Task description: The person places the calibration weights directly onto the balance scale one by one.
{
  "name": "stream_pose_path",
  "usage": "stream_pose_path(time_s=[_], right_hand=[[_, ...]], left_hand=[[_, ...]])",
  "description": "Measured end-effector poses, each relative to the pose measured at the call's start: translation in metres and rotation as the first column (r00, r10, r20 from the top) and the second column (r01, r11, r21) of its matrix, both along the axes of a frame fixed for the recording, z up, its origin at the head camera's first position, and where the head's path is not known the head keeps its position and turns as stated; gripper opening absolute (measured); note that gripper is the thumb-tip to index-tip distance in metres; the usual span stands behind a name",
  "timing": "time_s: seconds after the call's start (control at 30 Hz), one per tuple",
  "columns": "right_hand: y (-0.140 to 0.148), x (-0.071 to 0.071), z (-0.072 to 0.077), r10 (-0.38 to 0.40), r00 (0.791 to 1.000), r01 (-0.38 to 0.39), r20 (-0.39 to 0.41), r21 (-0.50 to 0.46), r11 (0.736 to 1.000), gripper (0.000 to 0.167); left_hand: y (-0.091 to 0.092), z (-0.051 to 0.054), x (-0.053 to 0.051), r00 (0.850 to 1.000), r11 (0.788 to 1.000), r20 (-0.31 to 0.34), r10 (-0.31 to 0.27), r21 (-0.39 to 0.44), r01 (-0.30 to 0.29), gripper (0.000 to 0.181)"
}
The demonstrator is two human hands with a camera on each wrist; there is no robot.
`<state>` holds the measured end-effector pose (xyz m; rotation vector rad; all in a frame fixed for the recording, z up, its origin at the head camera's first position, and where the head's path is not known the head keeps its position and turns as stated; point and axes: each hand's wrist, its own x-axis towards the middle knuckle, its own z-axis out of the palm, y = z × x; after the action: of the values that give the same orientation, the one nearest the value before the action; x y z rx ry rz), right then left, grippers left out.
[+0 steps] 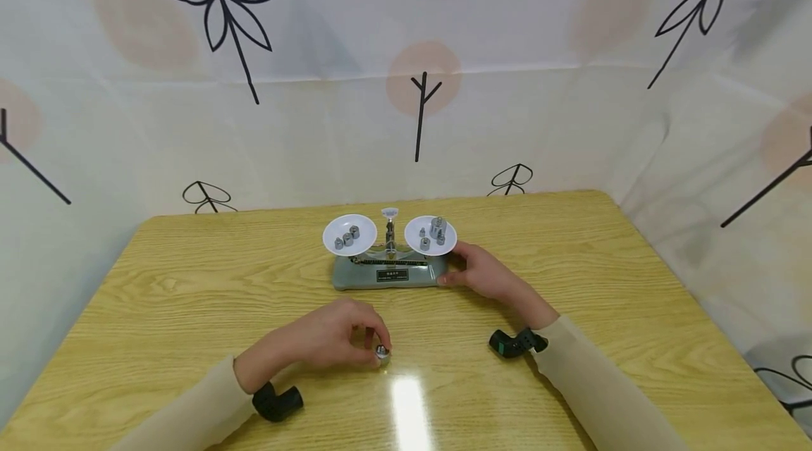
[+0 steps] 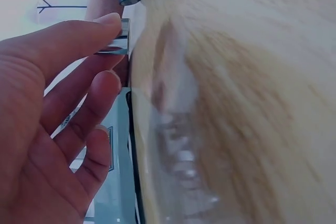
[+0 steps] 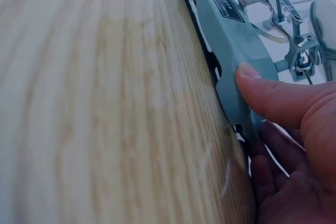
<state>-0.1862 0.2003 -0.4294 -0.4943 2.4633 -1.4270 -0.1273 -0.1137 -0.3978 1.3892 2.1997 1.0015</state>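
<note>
My left hand [image 1: 336,332] pinches a small shiny metal weight [image 1: 383,356] between thumb and fingertips, at the tabletop in front of the balance scale [image 1: 361,275]. In the left wrist view its other fingers are loosely curled beside the weight [image 2: 125,36]. The right hand [image 1: 485,273] grips the right end of the scale's grey-green base. In the right wrist view its thumb [image 3: 249,72] presses the front face, with fingers curled round the end. Several metal weights lie in the white left pan [image 1: 331,232], and several more in the right pan [image 1: 451,237].
The wooden table [image 1: 209,282] runs back to a pale patterned cloth [image 1: 330,127]. Black wrist devices [image 1: 277,403] sit at both cuffs. A bright light reflection [image 1: 409,409] shows on the tabletop near the front.
</note>
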Motion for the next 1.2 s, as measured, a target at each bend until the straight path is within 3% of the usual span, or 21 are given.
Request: stream_pose_path(time_s=[0.27,0.63,1.2], right_hand=[[0.000,0.002,0.002,0.007,1.000,-0.007,-0.011,-0.002,1.000,0.062],[0.000,0.003,0.004,0.019,0.999,-0.019,-0.038,0.005,1.000,0.060],[0.001,0.002,0.001,0.011,1.000,-0.012,-0.020,-0.009,1.000,0.063]], left_hand=[[0.000,0.010,0.001,1.000,0.999,-0.014,0.028,0.035,-0.027,0.020],[-0.003,0.023,-0.003,0.993,0.993,-0.109,0.034,0.120,-0.021,0.018],[-0.012,0.047,-0.001,0.988,0.981,-0.137,0.076,0.189,-0.049,0.016]])
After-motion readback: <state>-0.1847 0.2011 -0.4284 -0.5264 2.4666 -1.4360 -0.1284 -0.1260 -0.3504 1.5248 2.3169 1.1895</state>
